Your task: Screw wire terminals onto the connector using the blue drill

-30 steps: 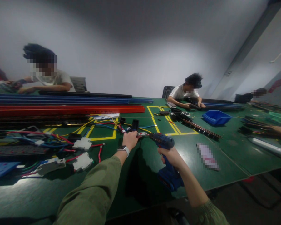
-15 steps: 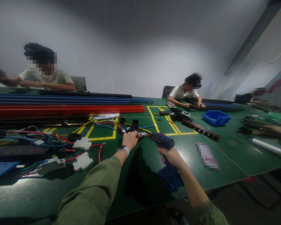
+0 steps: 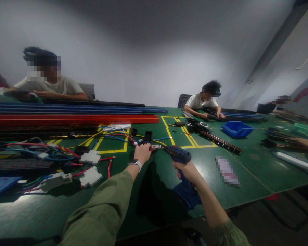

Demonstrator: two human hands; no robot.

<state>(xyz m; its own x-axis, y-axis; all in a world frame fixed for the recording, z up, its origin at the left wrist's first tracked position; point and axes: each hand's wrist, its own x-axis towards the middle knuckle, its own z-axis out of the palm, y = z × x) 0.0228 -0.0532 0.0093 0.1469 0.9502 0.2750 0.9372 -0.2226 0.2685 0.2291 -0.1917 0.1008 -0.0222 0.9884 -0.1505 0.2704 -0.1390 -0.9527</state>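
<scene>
My right hand (image 3: 186, 169) is wrapped round the grip of a blue cordless drill (image 3: 181, 155), its chuck pointing left. The drill's tip meets a small pale piece with red marks (image 3: 155, 146), perhaps a circuit breaker. My left hand (image 3: 143, 152), fingers closed, grips that piece, and its far side is hidden by my fingers. Just beyond my left hand a black open box-like part (image 3: 148, 136) stands upright. Red, blue and yellow wires (image 3: 120, 136) run close to my left fingers.
White circuit breakers (image 3: 90, 177) with wires and a black power strip (image 3: 20, 165) lie at left. Orange rails (image 3: 74, 120) and blue rails (image 3: 79, 108) lie behind. A blue bin (image 3: 236, 129) stands right. Co-workers sit across the green table (image 3: 207, 184).
My hands, the drill and the pale piece stay in place. The person at far left has shifted their hands and leaned slightly left.
</scene>
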